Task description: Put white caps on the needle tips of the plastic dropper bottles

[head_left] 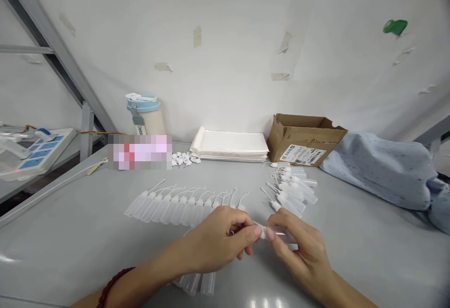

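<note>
A small translucent plastic squeeze bottle (285,236) lies sideways between my hands. My right hand (302,247) is closed around its body near the neck. My left hand (225,237) pinches its white cap (262,232) between thumb and fingers. Beyond my left hand stretches a row of similar bottles (172,209), lying side by side with white caps and thin bent spouts. Another group of these bottles (291,188) lies in a loose pile past my right hand. More clear bottles (208,283) lie below my left wrist, partly hidden by it.
At the back are loose white caps (183,159), a stack of white padded envelopes (232,145), an opened cardboard box (305,137) and a blue-lidded cup (147,113). A bluish cloth (383,172) lies at right. A white device (45,151) sits at far left.
</note>
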Demonstrator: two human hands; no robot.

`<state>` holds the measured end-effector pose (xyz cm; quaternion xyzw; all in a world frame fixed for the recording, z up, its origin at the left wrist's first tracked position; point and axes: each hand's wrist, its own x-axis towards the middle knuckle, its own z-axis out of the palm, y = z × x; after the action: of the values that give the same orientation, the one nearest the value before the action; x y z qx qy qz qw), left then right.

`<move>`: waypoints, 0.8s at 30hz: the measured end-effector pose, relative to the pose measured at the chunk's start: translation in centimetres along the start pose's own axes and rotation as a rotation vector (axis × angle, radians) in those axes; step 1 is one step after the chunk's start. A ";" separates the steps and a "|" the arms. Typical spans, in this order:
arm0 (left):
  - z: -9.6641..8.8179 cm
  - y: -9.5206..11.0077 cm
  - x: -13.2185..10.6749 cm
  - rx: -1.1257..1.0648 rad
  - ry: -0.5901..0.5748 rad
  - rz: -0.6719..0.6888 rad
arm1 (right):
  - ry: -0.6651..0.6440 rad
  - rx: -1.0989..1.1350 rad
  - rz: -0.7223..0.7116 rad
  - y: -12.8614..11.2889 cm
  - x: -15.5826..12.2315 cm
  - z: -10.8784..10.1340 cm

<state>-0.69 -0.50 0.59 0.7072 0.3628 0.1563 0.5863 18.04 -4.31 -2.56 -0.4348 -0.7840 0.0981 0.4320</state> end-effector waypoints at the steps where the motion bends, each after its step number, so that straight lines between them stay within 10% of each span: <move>1: 0.0 -0.1 0.0 -0.015 -0.021 -0.005 | -0.001 0.003 -0.004 0.0 0.0 0.0; 12: 0.2 0.0 0.1 -0.156 -0.086 -0.008 | -0.114 0.220 0.121 -0.5 -0.1 -0.2; 19: 0.5 -0.9 -0.1 0.604 0.133 0.480 | -0.284 0.563 0.625 -0.2 0.6 -0.3; 24: 0.2 -1.4 0.1 0.738 0.149 0.576 | -0.365 0.780 0.800 -0.1 1.0 -0.2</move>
<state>-0.97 -0.56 -0.79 0.9270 0.2242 0.2237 0.2008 17.89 -3.64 -1.80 -0.4819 -0.5267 0.6079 0.3476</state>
